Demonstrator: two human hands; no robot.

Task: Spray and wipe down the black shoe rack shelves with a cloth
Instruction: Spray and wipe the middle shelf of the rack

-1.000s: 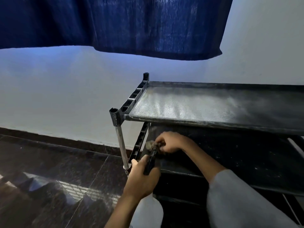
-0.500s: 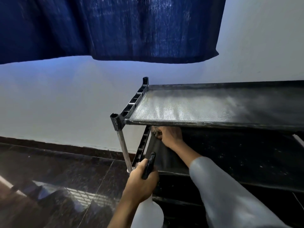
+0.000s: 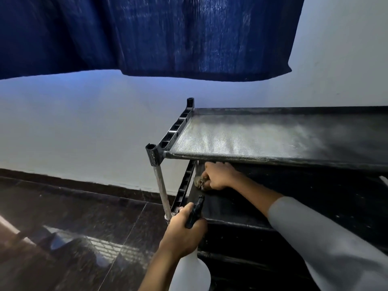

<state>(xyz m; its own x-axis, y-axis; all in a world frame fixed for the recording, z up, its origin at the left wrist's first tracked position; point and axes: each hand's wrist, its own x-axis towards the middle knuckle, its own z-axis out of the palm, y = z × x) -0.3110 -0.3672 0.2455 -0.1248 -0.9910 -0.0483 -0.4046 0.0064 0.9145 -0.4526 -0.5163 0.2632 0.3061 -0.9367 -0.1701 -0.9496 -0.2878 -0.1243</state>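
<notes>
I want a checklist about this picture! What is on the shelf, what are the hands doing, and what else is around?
Surface: second shelf of the black shoe rack, dark with pale specks; top shelf has a pale sheen.
Job's things: cloth bunched on the second shelf; white spray bottle with black nozzle.
Clutter: nothing seen.
Hands: right hand grips the cloth; left hand holds the spray bottle.
Cables: nothing seen.
Surroundings: blue curtain above, white wall, glossy dark floor.
</notes>
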